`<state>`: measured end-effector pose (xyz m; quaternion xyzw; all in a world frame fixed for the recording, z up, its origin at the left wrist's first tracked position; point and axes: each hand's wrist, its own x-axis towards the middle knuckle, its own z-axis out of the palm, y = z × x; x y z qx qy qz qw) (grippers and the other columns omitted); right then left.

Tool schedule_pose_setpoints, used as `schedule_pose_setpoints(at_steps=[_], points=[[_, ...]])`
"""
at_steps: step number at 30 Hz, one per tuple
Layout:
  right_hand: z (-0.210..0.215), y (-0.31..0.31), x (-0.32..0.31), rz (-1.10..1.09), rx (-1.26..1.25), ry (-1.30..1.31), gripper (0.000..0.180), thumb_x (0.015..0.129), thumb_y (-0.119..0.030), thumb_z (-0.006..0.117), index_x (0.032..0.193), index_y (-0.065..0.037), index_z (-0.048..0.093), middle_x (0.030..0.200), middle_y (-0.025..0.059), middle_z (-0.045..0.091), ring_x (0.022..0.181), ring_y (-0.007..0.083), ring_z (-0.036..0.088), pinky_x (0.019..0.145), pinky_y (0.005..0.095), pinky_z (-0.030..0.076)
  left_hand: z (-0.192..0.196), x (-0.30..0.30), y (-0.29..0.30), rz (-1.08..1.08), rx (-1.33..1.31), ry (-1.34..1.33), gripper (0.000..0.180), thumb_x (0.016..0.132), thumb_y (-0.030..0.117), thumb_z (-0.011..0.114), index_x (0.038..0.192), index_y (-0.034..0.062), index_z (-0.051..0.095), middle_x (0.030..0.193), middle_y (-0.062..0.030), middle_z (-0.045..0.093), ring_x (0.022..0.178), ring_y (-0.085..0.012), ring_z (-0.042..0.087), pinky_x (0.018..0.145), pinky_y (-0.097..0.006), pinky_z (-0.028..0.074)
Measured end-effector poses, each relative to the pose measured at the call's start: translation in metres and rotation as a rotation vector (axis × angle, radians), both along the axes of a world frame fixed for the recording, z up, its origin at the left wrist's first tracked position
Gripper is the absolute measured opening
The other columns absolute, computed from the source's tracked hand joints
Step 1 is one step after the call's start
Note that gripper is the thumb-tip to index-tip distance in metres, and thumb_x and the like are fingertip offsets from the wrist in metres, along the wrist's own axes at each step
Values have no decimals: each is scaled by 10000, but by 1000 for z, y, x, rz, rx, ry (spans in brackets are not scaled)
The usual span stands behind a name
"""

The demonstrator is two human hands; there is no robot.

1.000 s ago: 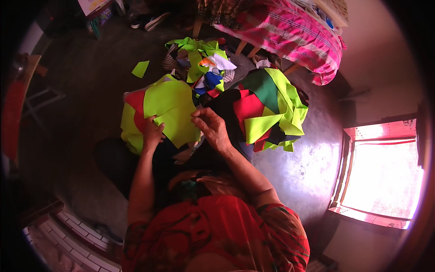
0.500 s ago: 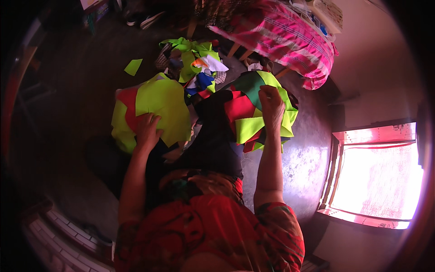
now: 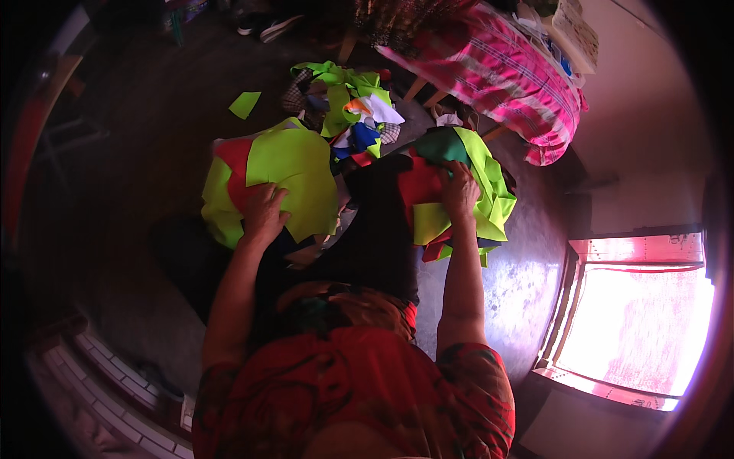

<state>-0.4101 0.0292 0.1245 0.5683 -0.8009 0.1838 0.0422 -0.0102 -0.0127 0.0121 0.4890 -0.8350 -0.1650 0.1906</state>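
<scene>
Fabric on the left: a flat stack of neon yellow-green cloth pieces with angular cut edges was seen on the dark floor, with a red piece showing beneath it.
Left hand: the left hand was laid palm down on the lower edge of that stack, fingers spread and slightly curled; whether anything was pinched could not be told.
Fabric on the right: a second heap of yellow-green, red and dark green cloth was seen, soft and folded, lying just beside a stretch of black cloth.
Right hand: the right hand was pressed flat on top of the right heap, fingers extended over the red and green layers; no closed grip was visible.
Scraps behind: a jumble of small offcuts in green, white, blue and orange was piled beyond both stacks, and one loose green scrap was lying apart on the floor.
Pink cloth: a striped pink textile was draped over furniture at upper right.
Hard to make out: the left side was lost in shadow, and the window at right was washed out by glare.
Cut off: the lower layers of both stacks were hidden.
</scene>
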Motion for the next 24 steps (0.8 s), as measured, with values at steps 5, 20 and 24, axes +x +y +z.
schedule_pose_setpoints(at_steps=[5, 20, 24], points=[[1, -8, -32, -172, -235, -233, 254, 881, -303, 568, 985, -83, 643, 848, 151, 655, 790, 330, 638, 691, 414, 473, 1, -4, 1, -2, 23, 22, 534, 655, 133, 785, 1138, 88, 560, 1191, -163, 521, 1092, -341, 536, 894, -437, 448], [27, -26, 154, 752, -299, -265, 169, 824, -8, 604, 987, -50, 593, 853, 122, 638, 782, 306, 644, 667, 378, 520, 18, 8, -10, 92, 1297, 1074, 646, 899, 614, 424, 1104, 20, 577, 941, -109, 626, 810, -245, 645, 671, -379, 545], [-18, -11, 196, 998, -154, -257, 152, 809, -60, 613, 957, -70, 580, 808, 95, 625, 731, 272, 632, 617, 379, 511, 15, 9, -3, 101, 1598, 1099, 932, 787, 817, 297, 1256, 39, 505, 1036, -155, 640, 898, -309, 648, 704, -468, 546]])
